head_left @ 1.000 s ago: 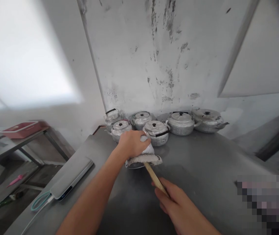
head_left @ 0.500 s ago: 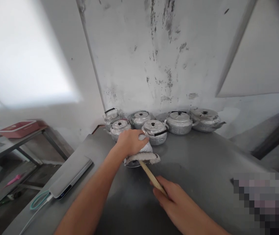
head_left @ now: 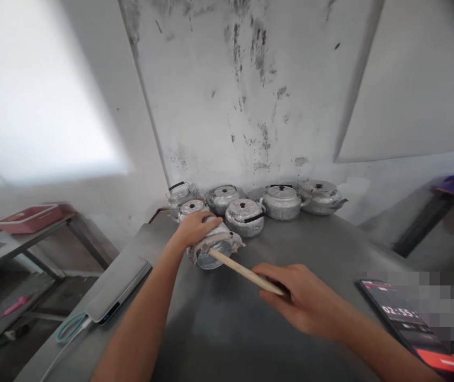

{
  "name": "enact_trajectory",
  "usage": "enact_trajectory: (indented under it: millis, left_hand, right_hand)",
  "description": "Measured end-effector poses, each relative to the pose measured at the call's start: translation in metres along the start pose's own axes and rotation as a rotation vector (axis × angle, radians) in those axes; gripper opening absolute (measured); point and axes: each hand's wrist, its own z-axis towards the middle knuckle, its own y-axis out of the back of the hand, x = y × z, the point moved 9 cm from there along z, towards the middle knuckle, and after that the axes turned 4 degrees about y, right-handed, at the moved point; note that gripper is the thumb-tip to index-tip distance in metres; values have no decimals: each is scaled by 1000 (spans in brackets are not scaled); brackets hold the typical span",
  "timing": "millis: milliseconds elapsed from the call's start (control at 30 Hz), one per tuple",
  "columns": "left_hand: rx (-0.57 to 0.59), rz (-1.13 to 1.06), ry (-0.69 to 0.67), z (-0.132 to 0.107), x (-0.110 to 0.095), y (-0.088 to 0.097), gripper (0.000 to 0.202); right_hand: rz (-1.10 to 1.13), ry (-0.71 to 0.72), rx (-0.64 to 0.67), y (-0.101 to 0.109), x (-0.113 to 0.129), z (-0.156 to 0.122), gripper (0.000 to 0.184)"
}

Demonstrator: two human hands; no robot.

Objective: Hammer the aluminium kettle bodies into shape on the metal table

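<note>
My left hand (head_left: 194, 227) is closed over the top of a rough grey metal casting (head_left: 215, 245), tilted so its open mouth faces me on the steel table (head_left: 322, 249). My right hand (head_left: 302, 300) grips a wooden stick (head_left: 245, 271) whose far end reaches into the casting's mouth. Just behind the casting stand several finished aluminium kettles (head_left: 245, 216) with black knobs, lined up against the stained wall.
A phone (head_left: 406, 323) with a lit timer lies at the table's right front. A grey flat device (head_left: 115, 284) with a teal cable rests on the left edge. A lower side table with a red tray (head_left: 28, 217) stands at far left.
My left hand has tipped the casting up from lying flat so its mouth faces me. My right hand has swung to the right, laying the stick flatter.
</note>
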Motion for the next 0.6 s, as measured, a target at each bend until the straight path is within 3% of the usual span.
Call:
enact_trajectory:
  millis: [167,267,333,433,600]
  left_hand:
    - [8,0,121,-12,13,5,69]
    - [22,-6,117,-21,16,6,74]
    - [19,-10,81,-29,16,6,72]
    - [-52,-36,188,-44,28,11,81]
    - [-178,-27,156,-73,15,23,73]
  right_hand:
    - [-39,103,-48,5,12,-7,18]
    - [-62,141,-147,15,14,-13,24]
    - [-75,120,-213,23,10,-15,25]
    - [-105,44,-268,32,-1,-15,26]
    - [-121,-69,-322,39,-18,-12,28]
